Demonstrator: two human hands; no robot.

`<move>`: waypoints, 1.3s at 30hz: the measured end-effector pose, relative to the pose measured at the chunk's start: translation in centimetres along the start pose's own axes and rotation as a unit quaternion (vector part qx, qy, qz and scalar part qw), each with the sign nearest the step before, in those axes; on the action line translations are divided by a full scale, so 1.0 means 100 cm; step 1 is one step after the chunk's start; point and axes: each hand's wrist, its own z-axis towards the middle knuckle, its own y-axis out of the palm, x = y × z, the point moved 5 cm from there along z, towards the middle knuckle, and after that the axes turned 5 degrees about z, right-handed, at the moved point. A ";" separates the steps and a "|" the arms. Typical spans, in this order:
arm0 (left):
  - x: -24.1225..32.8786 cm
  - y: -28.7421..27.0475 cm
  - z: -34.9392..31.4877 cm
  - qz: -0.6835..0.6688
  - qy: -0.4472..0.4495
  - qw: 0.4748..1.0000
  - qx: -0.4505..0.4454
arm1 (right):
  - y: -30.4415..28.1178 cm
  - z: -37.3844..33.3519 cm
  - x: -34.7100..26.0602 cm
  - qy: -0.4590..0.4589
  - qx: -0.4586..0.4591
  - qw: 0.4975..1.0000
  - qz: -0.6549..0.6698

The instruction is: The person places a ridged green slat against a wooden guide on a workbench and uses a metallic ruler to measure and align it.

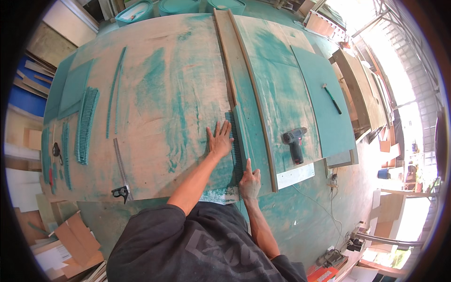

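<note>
My left hand point(220, 141) lies flat on the large, teal-dusted work board point(155, 117), fingers spread, fingertips at the edge of a dark teal ribbed strip point(237, 157). That strip lies lengthwise in front of me, beside a smooth teal strip point(244, 143). Nearer my body, my right hand point(250, 183) rests over the strips. Its index finger points forward while the other fingers are curled in; what they close on is hidden. Two long wooden rails point(251, 77) run away from me just beyond the strips.
Right of the rails lie a cordless drill point(294, 143) and a hammer point(332, 98) on a teal panel point(324, 124). Leftward are a combination square point(121, 190), a bundle of ribbed strips point(87, 127) and thin strips point(112, 94). Teal tubs point(178, 6) stand beyond the far edge.
</note>
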 end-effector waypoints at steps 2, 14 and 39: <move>0.000 0.005 0.002 0.021 -0.012 1.000 0.018 | 0.001 0.003 -0.009 0.020 -0.020 0.999 -0.034; 0.007 0.026 -0.001 0.012 -0.027 0.989 0.144 | 0.002 0.015 -0.005 -0.047 -0.029 0.995 -0.087; -0.004 0.015 0.026 0.014 -0.041 0.985 0.170 | 0.007 0.054 -0.015 -0.013 -0.158 0.984 -0.081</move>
